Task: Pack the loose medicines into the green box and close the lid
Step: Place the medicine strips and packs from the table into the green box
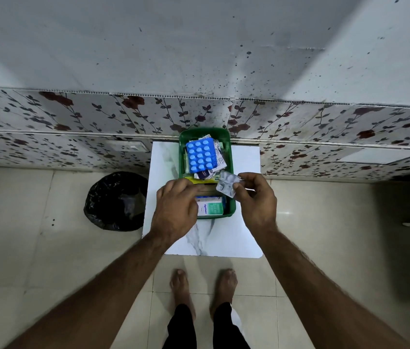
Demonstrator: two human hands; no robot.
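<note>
The green box [227, 137] stands open on a small white marbled table [239, 222]. Inside it lie a blue blister pack [202, 155], other strips and leaflets, and a white and green carton [210, 207] at the near end. My left hand [176, 210] reaches over the box's near left side, fingers curled down among the contents; what it touches is hidden. My right hand [257, 197] hovers over the box's right edge and pinches a silver blister strip [227, 183] between thumb and fingers. No lid is visible.
A bin lined with a black bag [115, 201] stands on the tiled floor left of the table. A floral-patterned wall panel [73, 137] runs just behind the table. My bare feet [204, 285] stand at the table's near edge.
</note>
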